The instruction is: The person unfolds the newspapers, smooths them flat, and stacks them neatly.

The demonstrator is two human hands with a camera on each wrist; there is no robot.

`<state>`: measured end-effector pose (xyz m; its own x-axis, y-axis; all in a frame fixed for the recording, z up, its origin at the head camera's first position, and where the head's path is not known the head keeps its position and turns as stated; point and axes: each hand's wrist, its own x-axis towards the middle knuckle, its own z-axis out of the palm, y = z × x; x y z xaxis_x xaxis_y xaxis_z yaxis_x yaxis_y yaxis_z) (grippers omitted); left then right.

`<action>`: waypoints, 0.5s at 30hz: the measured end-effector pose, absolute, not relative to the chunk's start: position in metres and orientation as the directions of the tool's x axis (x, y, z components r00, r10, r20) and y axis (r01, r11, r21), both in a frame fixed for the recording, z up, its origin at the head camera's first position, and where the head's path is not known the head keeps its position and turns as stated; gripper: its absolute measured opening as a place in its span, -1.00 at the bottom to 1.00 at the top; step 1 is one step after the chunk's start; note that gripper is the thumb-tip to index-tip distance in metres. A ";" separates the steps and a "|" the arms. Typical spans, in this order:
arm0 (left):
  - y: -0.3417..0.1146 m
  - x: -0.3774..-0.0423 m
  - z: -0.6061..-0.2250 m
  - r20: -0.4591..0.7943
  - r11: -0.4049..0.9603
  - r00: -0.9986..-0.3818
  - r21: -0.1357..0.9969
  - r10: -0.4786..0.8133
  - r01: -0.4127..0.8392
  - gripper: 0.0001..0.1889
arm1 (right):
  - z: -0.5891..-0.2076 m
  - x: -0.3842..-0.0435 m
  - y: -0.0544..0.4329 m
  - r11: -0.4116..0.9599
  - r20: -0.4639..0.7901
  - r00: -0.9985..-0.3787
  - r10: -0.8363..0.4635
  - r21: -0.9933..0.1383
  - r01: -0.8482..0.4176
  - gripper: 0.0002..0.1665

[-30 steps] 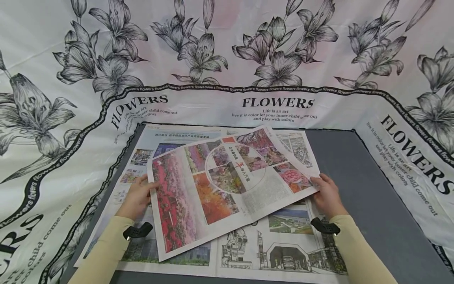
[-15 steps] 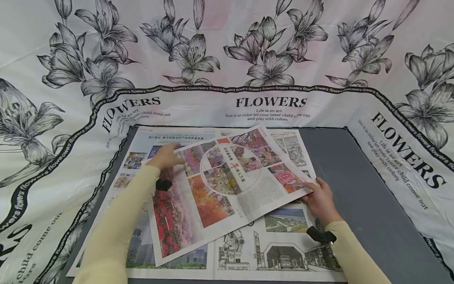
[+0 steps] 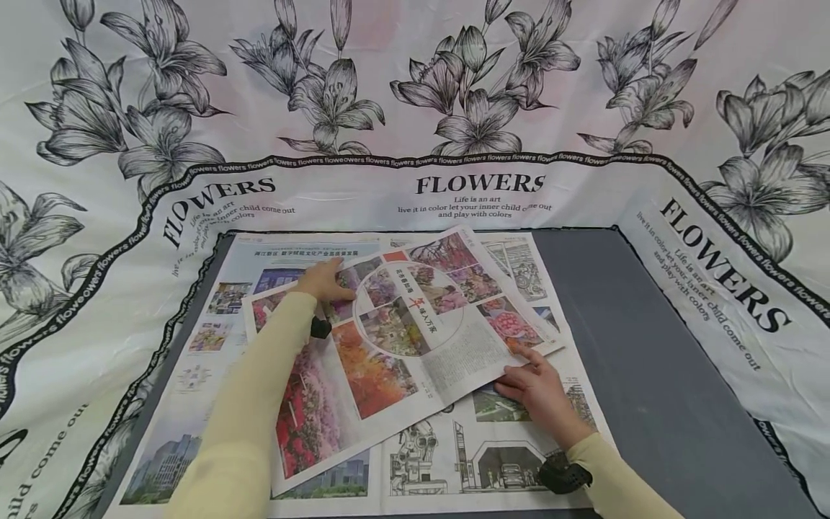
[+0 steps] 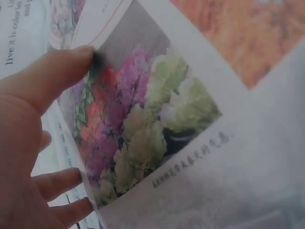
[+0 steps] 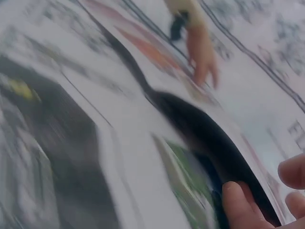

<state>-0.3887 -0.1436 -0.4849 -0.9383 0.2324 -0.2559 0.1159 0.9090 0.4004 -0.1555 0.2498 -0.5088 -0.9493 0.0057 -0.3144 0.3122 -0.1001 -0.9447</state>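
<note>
A folded newspaper page (image 3: 376, 375) printed with flower photos lies aslant over a larger spread newspaper (image 3: 324, 508). My left hand (image 3: 322, 281) holds its upper left edge. In the left wrist view the thumb (image 4: 66, 71) lies over the flower picture, while the other fingers (image 4: 59, 183) reach to the edge and partly under it. At the lower right edge, my right hand (image 3: 541, 393) grips the same page. The right wrist view is blurred; there fingers (image 5: 238, 202) stand on both sides of the page's lifted edge, with a dark gap under the page.
Both newspapers lie on a dark grey table top (image 3: 648, 360), bare to their right. A white cloth with lily drawings and the word FLOWERS (image 3: 480, 184) hangs behind and along the sides. A black band (image 3: 563, 472) sits on the right wrist.
My left hand has moved from the page's left edge up and right to its upper edge. My right hand has slid from the right corner down and left along the lower edge.
</note>
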 end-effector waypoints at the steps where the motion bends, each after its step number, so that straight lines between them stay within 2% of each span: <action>1: -0.144 -0.390 -0.485 -0.261 0.911 -0.938 0.397 0.229 0.112 0.04 | -0.509 -0.153 0.244 -0.096 -0.317 -0.948 -0.024 -0.943 0.318 -0.25; 5: -0.146 -0.395 -0.489 -0.243 0.920 -0.945 0.375 0.220 0.117 0.05 | -0.511 -0.145 0.220 -0.080 -0.308 -0.944 -0.114 -0.945 0.318 -0.26; 15: -0.141 -0.397 -0.490 -0.201 0.930 -0.952 0.334 0.230 0.154 0.02 | -0.520 -0.132 0.183 0.047 -0.230 -0.960 -0.158 -0.973 0.225 -0.28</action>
